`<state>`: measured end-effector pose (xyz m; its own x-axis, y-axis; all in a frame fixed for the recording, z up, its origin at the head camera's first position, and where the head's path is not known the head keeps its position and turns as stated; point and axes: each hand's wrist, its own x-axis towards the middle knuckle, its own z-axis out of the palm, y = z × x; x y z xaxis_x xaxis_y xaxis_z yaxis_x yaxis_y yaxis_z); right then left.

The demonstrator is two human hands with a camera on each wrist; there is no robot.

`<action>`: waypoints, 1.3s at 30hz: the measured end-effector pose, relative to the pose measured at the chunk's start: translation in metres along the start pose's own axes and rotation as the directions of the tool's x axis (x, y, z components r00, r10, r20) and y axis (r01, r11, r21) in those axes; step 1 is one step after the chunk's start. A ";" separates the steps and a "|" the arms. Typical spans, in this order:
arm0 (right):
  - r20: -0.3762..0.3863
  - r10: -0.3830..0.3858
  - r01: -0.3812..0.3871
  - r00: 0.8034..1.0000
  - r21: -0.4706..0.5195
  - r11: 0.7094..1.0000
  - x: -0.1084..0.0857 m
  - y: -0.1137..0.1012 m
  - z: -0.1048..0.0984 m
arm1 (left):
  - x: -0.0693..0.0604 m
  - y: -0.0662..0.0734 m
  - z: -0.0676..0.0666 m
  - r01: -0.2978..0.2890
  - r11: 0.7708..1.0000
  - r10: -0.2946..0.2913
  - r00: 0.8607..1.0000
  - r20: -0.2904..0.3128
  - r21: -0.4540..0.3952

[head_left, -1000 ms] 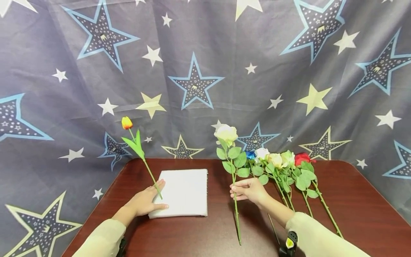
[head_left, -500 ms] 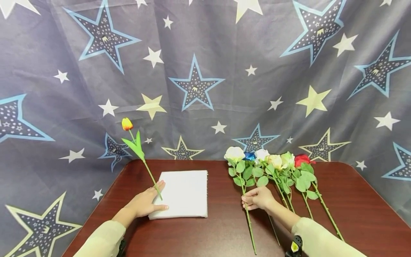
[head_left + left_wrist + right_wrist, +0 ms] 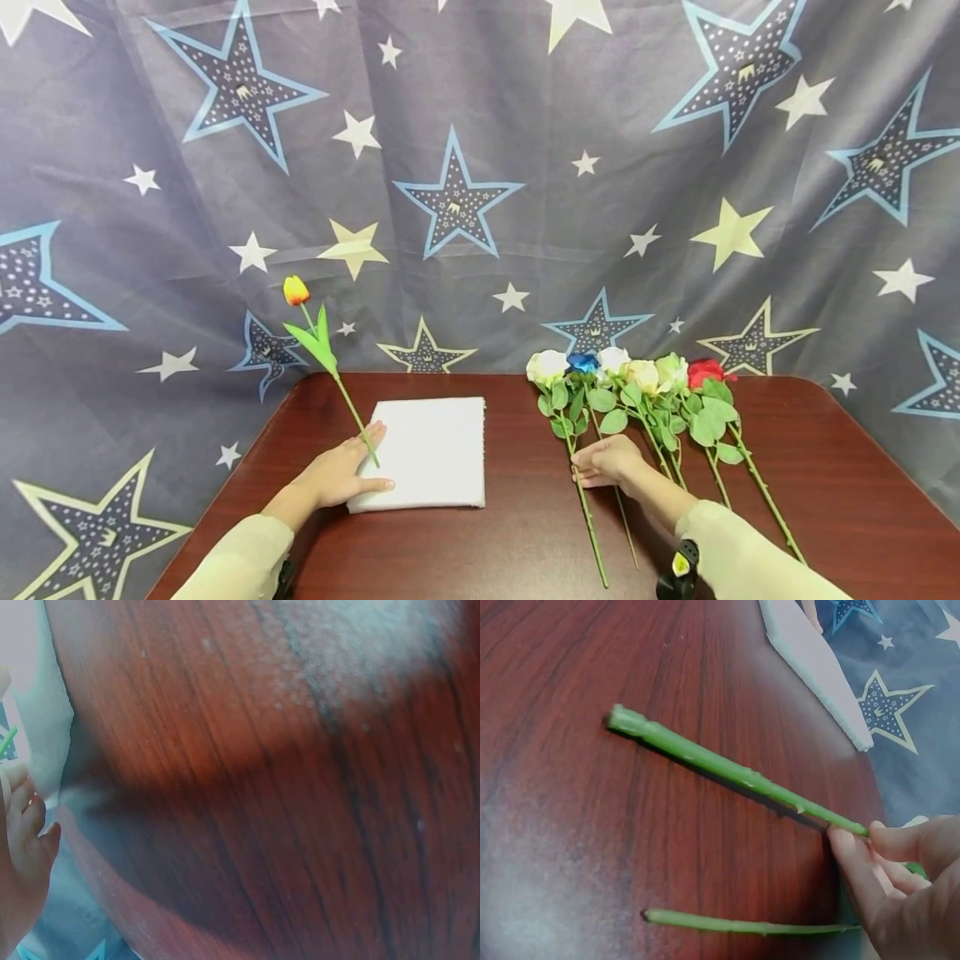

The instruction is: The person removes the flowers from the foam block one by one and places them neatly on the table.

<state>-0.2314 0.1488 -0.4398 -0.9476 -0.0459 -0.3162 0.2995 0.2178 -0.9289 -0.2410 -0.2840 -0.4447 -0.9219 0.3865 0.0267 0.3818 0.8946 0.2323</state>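
Note:
In the head view, my right hand [image 3: 609, 462] is low over the table with a white rose [image 3: 547, 367]. Thumb and forefinger pinch its green stem [image 3: 720, 766] in the right wrist view, where the stem's lower end points away from the hand. My left hand [image 3: 337, 473] rests against the left side of a white foam block [image 3: 435, 450], fingers and thumb spread along it. An orange-yellow tulip [image 3: 296, 290] stands tilted left, its stem foot meeting the block's top between thumb and fingers. The left wrist view shows only part of the left hand [image 3: 28, 847].
Right of the white rose lie a blue rose [image 3: 582, 362], another white rose [image 3: 613, 360], pale yellow and green ones, and a red rose [image 3: 705, 372], their stems toward me. The brown table [image 3: 517, 533] ends at a starry grey curtain [image 3: 480, 308].
My right hand has carried the white rose right and lowered it beside the blue rose, so its bloom now lies lower, near the table's far edge. My left hand and the tulip have stayed put.

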 end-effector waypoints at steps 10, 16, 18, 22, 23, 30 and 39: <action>-0.284 -0.293 0.159 0.913 -0.416 0.896 -0.001 -0.019 -0.003 | 0.004 -0.001 -0.002 -0.013 1.000 0.013 1.000 -0.012 0.017; -0.355 -0.573 0.323 0.739 -0.559 0.764 0.003 -0.038 -0.001 | 0.006 0.000 -0.002 -0.011 1.000 0.011 1.000 0.000 0.016; -0.344 -0.600 0.351 0.722 -0.565 0.747 0.006 -0.045 0.005 | 0.006 0.000 -0.003 -0.004 1.000 0.004 1.000 0.003 0.014; -0.301 -0.616 0.416 0.728 -0.521 0.746 0.011 -0.056 0.027 | 0.006 0.000 -0.004 -0.004 1.000 0.004 1.000 -0.003 0.016; -0.294 -0.617 0.426 0.731 -0.510 0.747 0.011 -0.058 0.033 | 0.006 0.000 -0.003 -0.004 1.000 0.004 1.000 -0.001 0.014; -0.229 -0.559 0.477 0.797 -0.329 0.815 0.026 -0.070 0.081 | 0.008 0.001 -0.004 -0.014 0.999 0.014 1.000 0.000 0.031; -0.095 -0.506 0.488 0.857 -0.165 0.857 0.040 -0.083 0.138 | 0.002 -0.002 0.000 0.022 1.000 -0.022 1.000 0.022 0.006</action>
<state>-0.2786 -0.0055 -0.4014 -0.9744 -0.0570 0.2174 -0.2240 0.3255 -0.9186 -0.2436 -0.2853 -0.4451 -0.9284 0.3715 -0.0003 0.3618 0.9043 0.2266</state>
